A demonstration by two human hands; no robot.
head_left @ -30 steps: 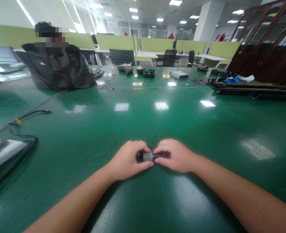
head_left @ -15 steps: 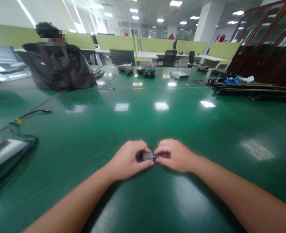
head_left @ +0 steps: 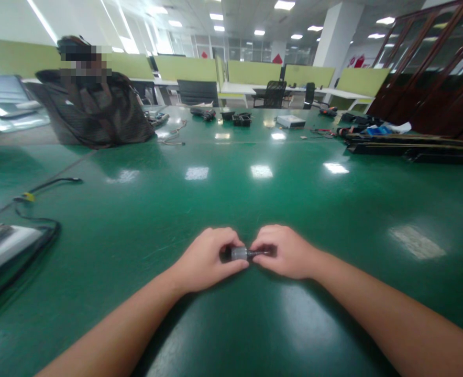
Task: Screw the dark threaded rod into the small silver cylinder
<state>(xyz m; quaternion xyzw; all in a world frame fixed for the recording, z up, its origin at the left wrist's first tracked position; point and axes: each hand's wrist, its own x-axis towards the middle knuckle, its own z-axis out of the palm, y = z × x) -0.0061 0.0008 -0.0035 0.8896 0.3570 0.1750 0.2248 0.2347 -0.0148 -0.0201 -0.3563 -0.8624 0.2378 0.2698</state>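
Observation:
Low in the middle of the head view, a small grey ribbed cylinder (head_left: 239, 254) lies level between my hands. My left hand (head_left: 210, 259) is closed round it, thumb and fingertips on its sides. From its right end comes a thin dark shaft that looks like a screw (head_left: 252, 254). The fingertips of my right hand (head_left: 286, 251) pinch this screw, and its far part is mostly hidden in the hand. Both hands are just above or on the green tabletop (head_left: 231, 204); I cannot tell which.
A dark bag (head_left: 109, 115) stands at the back left, with a pixelated patch above it. A black cable (head_left: 56, 230) curls by a pale device (head_left: 11, 246) on the left. Small black parts (head_left: 241, 119) and a white box (head_left: 290, 121) sit far back; dark rails (head_left: 416, 149) lie right.
My right hand has shifted very slightly to the right, and a little more of the dark screw shows between the hands. My left hand has hardly moved.

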